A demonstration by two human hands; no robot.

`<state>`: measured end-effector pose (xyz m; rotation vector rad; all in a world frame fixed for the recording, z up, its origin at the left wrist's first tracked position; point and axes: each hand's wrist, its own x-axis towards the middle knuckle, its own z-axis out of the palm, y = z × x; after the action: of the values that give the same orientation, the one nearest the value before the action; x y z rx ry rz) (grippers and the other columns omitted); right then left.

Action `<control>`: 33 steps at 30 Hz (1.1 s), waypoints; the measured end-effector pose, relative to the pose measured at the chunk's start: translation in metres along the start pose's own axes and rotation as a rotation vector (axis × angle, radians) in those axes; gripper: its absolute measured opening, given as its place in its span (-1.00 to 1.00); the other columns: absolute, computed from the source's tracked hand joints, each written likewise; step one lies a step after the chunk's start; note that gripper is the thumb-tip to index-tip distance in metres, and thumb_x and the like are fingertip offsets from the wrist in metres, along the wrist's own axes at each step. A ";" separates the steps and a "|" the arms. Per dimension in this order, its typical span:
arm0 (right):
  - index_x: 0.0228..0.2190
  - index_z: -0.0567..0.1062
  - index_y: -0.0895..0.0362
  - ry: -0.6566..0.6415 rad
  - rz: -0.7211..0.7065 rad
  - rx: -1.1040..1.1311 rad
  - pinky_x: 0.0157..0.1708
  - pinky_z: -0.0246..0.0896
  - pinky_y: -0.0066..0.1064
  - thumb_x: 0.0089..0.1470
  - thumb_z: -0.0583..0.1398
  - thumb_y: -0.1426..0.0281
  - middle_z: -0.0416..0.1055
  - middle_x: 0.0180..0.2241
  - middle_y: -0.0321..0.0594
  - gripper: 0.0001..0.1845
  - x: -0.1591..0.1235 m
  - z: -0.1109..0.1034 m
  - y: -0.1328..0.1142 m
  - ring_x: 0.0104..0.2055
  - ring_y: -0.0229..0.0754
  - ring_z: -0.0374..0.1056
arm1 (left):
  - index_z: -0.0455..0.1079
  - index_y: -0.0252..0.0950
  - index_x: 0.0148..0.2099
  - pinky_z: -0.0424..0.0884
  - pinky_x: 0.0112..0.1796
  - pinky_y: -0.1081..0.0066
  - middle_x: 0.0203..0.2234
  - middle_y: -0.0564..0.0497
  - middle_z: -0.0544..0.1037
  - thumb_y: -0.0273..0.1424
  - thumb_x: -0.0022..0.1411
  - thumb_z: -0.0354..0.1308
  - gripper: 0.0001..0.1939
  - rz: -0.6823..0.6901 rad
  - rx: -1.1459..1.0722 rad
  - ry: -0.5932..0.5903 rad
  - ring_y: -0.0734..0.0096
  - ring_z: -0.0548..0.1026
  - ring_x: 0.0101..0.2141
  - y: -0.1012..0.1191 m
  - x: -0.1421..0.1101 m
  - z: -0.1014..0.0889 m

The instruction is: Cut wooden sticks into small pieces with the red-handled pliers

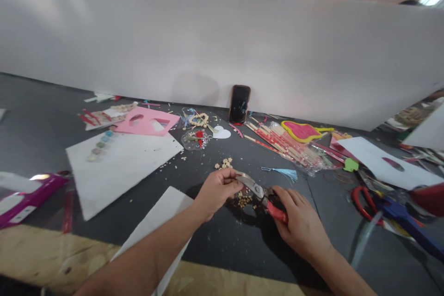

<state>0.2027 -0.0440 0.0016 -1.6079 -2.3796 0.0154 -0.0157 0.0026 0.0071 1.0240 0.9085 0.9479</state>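
My right hand (300, 222) is wrapped around the red handles of metal pliers (255, 188). Their jaws point left and touch or nearly touch the fingertips of my left hand (219, 190). That hand is closed in a pinch, and whatever is between its fingers is too small or too hidden to name. Just beyond the left fingers lies a small cluster of pale wooden beads (224, 163). Several golden beads (244, 200) lie beneath the pliers, partly covered by them. A light blue tassel (282, 172) rests on the table beyond my right hand.
A phone (239, 103) leans against the white partition (215, 41). Wrapped chopsticks (277, 141) and a pink-and-yellow shape (301, 131) lie right of it. Scissors (364, 203) and a blue-handled glue gun (409, 222) are at the right. White sheets (121, 162) and pink card (149, 121) lie left.
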 end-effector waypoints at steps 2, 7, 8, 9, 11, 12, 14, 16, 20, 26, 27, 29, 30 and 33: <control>-0.01 0.22 0.15 -0.005 0.004 -0.007 -0.15 0.15 -0.19 -0.12 0.07 0.48 0.33 -0.13 -0.06 -0.46 0.000 -0.001 0.000 -0.12 -0.02 0.24 | 0.38 -0.38 -0.35 0.17 -0.53 0.56 -0.56 0.04 0.46 -0.38 -0.01 0.18 -0.83 0.001 0.019 0.026 0.58 0.29 -0.56 0.001 0.000 0.001; 0.05 0.17 0.14 -0.052 -0.021 0.010 -0.11 0.10 -0.17 -0.11 0.07 0.48 0.30 -0.07 -0.07 -0.39 0.000 -0.002 0.001 -0.07 -0.02 0.20 | 0.39 -0.40 -0.39 0.08 -0.56 0.55 -0.60 0.04 0.45 -0.44 0.02 0.11 -0.89 0.010 0.107 0.020 0.62 0.20 -0.62 0.001 0.000 0.000; 0.06 0.17 0.14 -0.058 -0.022 0.014 -0.11 0.09 -0.17 -0.11 0.07 0.48 0.30 -0.06 -0.07 -0.39 0.000 -0.002 0.001 -0.06 -0.02 0.19 | 0.40 -0.40 -0.38 0.08 -0.57 0.54 -0.60 0.04 0.45 -0.44 0.03 0.10 -0.88 0.012 0.117 0.009 0.62 0.19 -0.63 0.000 0.000 -0.001; 0.06 0.17 0.14 -0.060 -0.022 0.016 -0.10 0.08 -0.17 -0.11 0.07 0.48 0.30 -0.06 -0.07 -0.39 0.000 -0.002 0.001 -0.06 -0.02 0.19 | 0.40 -0.40 -0.38 0.08 -0.56 0.54 -0.61 0.05 0.44 -0.44 0.03 0.09 -0.88 0.012 0.126 0.002 0.62 0.19 -0.63 0.000 0.000 -0.001; 0.05 0.18 0.14 -0.065 -0.019 0.022 -0.10 0.08 -0.17 -0.10 0.07 0.47 0.30 -0.07 -0.07 -0.40 0.000 -0.003 0.001 -0.07 -0.02 0.19 | 0.40 -0.40 -0.38 0.08 -0.56 0.54 -0.61 0.05 0.44 -0.42 0.04 0.10 -0.87 0.010 0.136 0.000 0.62 0.20 -0.63 -0.001 0.000 -0.002; 0.05 0.18 0.14 -0.070 -0.019 0.026 -0.11 0.08 -0.17 -0.10 0.07 0.47 0.30 -0.07 -0.06 -0.41 0.000 -0.003 0.001 -0.07 -0.03 0.19 | 0.40 -0.40 -0.38 0.09 -0.56 0.54 -0.61 0.04 0.44 -0.40 0.04 0.11 -0.86 0.008 0.138 0.001 0.61 0.20 -0.63 -0.001 0.000 -0.002; 0.03 0.20 0.15 -0.084 -0.019 0.037 -0.12 0.08 -0.17 -0.09 0.07 0.46 0.31 -0.08 -0.06 -0.43 0.000 -0.003 0.000 -0.08 -0.03 0.20 | 0.39 -0.40 -0.40 0.09 -0.56 0.54 -0.61 0.04 0.44 -0.39 0.04 0.12 -0.85 0.000 0.127 0.001 0.62 0.19 -0.63 -0.001 0.000 -0.002; 0.01 0.22 0.15 -0.096 -0.016 0.046 -0.13 0.09 -0.18 -0.08 0.07 0.46 0.32 -0.10 -0.06 -0.46 0.000 -0.004 -0.001 -0.11 -0.04 0.21 | 0.38 -0.40 -0.40 0.09 -0.57 0.54 -0.62 0.05 0.43 -0.40 0.03 0.13 -0.86 -0.008 0.111 0.005 0.62 0.19 -0.64 0.000 0.000 -0.001; -0.03 0.25 0.18 -0.086 -0.010 0.056 -0.16 0.12 -0.21 -0.11 0.06 0.48 0.34 -0.15 -0.06 -0.49 -0.001 -0.005 -0.003 -0.16 -0.05 0.24 | 0.38 -0.40 -0.40 0.11 -0.57 0.55 -0.63 0.05 0.44 -0.40 0.03 0.14 -0.86 -0.009 0.095 0.014 0.61 0.22 -0.63 0.000 -0.001 0.000; -0.07 0.25 0.16 -0.083 0.004 0.027 -0.19 0.14 -0.23 -0.12 0.05 0.49 0.36 -0.18 -0.08 -0.52 -0.004 -0.004 -0.004 -0.20 -0.07 0.27 | 0.40 -0.39 -0.36 0.11 -0.58 0.56 -0.63 0.05 0.45 -0.35 0.04 0.15 -0.83 -0.015 0.034 0.036 0.60 0.24 -0.62 -0.004 -0.002 0.003; -0.07 0.25 0.16 -0.086 0.008 0.021 -0.20 0.14 -0.23 -0.11 0.05 0.49 0.37 -0.18 -0.09 -0.52 -0.004 -0.004 -0.004 -0.20 -0.07 0.28 | 0.39 -0.39 -0.36 0.11 -0.58 0.56 -0.63 0.05 0.45 -0.35 0.04 0.15 -0.82 -0.016 0.018 0.039 0.61 0.24 -0.63 -0.005 -0.002 0.004; -0.07 0.25 0.16 -0.088 0.008 0.017 -0.20 0.15 -0.24 -0.10 0.04 0.49 0.37 -0.18 -0.08 -0.53 -0.004 -0.003 -0.003 -0.20 -0.07 0.28 | 0.39 -0.38 -0.36 0.11 -0.58 0.56 -0.62 0.05 0.45 -0.33 0.04 0.16 -0.81 -0.011 -0.004 0.039 0.62 0.22 -0.63 -0.005 -0.002 0.005; -0.06 0.25 0.16 -0.080 0.006 0.016 -0.20 0.14 -0.24 -0.09 0.04 0.48 0.37 -0.18 -0.08 -0.53 -0.003 -0.002 -0.003 -0.20 -0.07 0.28 | 0.39 -0.38 -0.36 0.11 -0.58 0.56 -0.61 0.04 0.46 -0.32 0.04 0.16 -0.81 -0.007 -0.011 0.040 0.62 0.22 -0.63 -0.005 -0.002 0.005; -0.05 0.25 0.17 -0.039 -0.003 0.002 -0.17 0.12 -0.23 -0.11 0.06 0.47 0.35 -0.15 -0.06 -0.50 -0.001 -0.001 -0.002 -0.16 -0.05 0.26 | 0.40 -0.39 -0.33 0.11 -0.57 0.55 -0.57 0.02 0.47 -0.30 0.03 0.17 -0.77 0.000 -0.001 0.057 0.61 0.22 -0.62 -0.003 -0.001 0.004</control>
<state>0.2018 -0.0459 0.0026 -1.6174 -2.4104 0.0497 -0.0116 -0.0005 0.0057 1.0001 0.9550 0.9820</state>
